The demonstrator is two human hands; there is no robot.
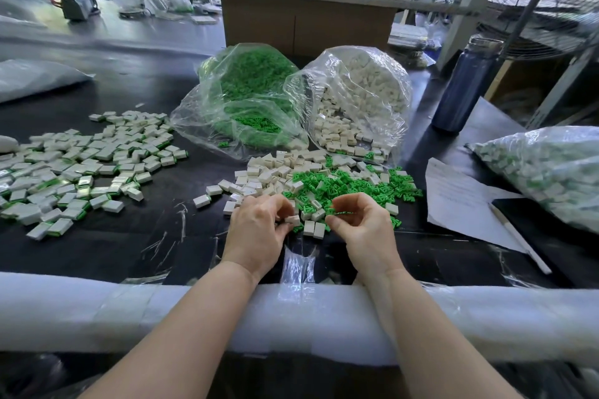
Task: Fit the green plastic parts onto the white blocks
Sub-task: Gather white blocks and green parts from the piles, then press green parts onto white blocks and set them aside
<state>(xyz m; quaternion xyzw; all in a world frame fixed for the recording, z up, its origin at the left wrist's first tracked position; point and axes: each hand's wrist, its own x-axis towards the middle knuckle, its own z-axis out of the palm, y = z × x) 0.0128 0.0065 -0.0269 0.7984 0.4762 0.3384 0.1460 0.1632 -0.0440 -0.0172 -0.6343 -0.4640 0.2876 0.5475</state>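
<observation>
My left hand pinches a small white block between thumb and fingertips. A short way to its right, my right hand pinches a green plastic part. Both hands hover at the near edge of a mixed heap of loose white blocks and green parts on the black table. Behind the heap lie an open clear bag of green parts and an open clear bag of white blocks.
Fitted white-and-green pieces spread over the table's left. A bag of such pieces lies at right, beside a paper sheet and pen. A dark bottle stands at back right. White foam padding lines the near edge.
</observation>
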